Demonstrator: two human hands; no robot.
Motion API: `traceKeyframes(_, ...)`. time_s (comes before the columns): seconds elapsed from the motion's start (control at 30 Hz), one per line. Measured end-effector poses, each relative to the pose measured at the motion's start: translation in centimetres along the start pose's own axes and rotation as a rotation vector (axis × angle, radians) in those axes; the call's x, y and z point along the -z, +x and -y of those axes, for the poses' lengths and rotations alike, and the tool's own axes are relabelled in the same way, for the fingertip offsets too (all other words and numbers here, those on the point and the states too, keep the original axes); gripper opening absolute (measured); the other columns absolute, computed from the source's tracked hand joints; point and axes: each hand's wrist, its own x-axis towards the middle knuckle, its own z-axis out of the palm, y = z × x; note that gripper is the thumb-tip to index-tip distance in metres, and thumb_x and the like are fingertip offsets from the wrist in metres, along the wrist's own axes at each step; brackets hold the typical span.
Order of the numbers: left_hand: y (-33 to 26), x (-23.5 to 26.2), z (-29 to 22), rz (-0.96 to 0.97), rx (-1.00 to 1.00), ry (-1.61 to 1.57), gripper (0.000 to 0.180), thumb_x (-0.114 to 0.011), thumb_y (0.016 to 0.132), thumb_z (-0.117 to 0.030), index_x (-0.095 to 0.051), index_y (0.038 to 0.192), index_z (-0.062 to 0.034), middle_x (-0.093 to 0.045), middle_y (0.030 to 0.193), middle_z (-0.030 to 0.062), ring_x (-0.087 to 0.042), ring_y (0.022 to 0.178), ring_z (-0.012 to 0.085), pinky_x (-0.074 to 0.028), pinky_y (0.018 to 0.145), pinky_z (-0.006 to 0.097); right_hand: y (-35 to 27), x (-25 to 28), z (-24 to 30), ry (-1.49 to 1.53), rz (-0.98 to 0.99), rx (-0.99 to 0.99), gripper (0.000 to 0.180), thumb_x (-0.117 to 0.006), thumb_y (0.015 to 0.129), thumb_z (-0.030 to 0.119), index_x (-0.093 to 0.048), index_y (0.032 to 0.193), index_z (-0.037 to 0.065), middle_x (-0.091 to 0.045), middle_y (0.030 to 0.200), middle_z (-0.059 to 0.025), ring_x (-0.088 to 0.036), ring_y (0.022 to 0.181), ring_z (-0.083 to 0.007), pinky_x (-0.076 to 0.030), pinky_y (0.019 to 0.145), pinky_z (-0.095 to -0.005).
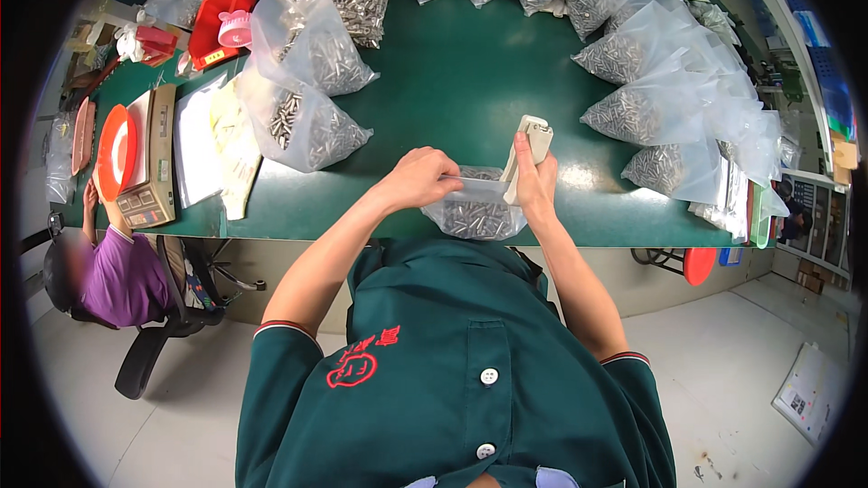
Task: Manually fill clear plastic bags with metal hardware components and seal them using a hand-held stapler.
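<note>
Hands (418, 179) apart, filled bag (481, 219) between them

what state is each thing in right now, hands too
left hand: pinching the top of the held bag
right hand: closed around the cream hand tool
held bag: lower part filled with metal pieces
cream hand tool: tilted, at the bag's top
bags on the right: filled, lined up
orange dish: resting on the scale
scale: reading not legible
</note>
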Motion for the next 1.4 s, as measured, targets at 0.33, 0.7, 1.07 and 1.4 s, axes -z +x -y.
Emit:
traceKeyframes(0.33,0.0,-0.4,0.2,-0.077,-0.036,0.008,0.015,-0.062,0.075,-0.013,-0.067,0.077,0.0003,-0.061,0.068,0.0195,-0.06,0.065,0.0325,-0.044,0.059,0.04,-1.6,-3.3,2.8,-0.023,0.031,-0.001,0.048,-0.06,0.083,0.048,-0.06,0.087,0.0,-0.062,0.073,-0.0108,-0.06,0.071,-0.0217,-0.046,0.067,-0.0351)
traceKeyframes(0.7,-0.3,0.1,0.2,-0.052,-0.002,-0.027,0.018,-0.063,0.074,-0.016,-0.066,0.074,0.0013,-0.06,0.065,0.0187,-0.059,0.062,0.0322,-0.044,0.058,0.039,-1.4,-4.4,2.3,0.016,0.005,0.001,0.045,-0.058,0.086,0.044,-0.06,0.083,-0.002,-0.061,0.074,-0.0105,-0.058,0.071,-0.0201,-0.045,0.065,-0.0345)
traceKeyframes(1.07,-2.9,1.1,0.9,-0.127,0.181,-0.297,0.019,-0.065,0.075,-0.013,-0.064,0.085,0.0027,-0.064,0.069,0.0109,-0.061,0.065,0.016,-0.047,0.062,0.03,-1.1,-4.7,2.2,0.023,-0.023,-0.023,0.045,-0.057,0.087,0.042,-0.06,0.084,-0.003,-0.06,0.073,-0.0089,-0.056,0.069,-0.0173,-0.044,0.063,-0.0323)
traceKeyframes(1.4,-4.4,-0.3,1.1,-0.382,0.177,-0.321,0.012,-0.062,0.079,-0.007,-0.067,0.086,0.0019,-0.066,0.07,0.0108,-0.06,0.061,0.0131,-0.047,0.059,0.028,-2.3,-5.4,2.6,0.046,-0.055,-0.017,0.048,-0.06,0.084,0.046,-0.06,0.09,-0.002,-0.062,0.077,-0.0103,-0.059,0.073,-0.0186,-0.046,0.067,-0.0331)
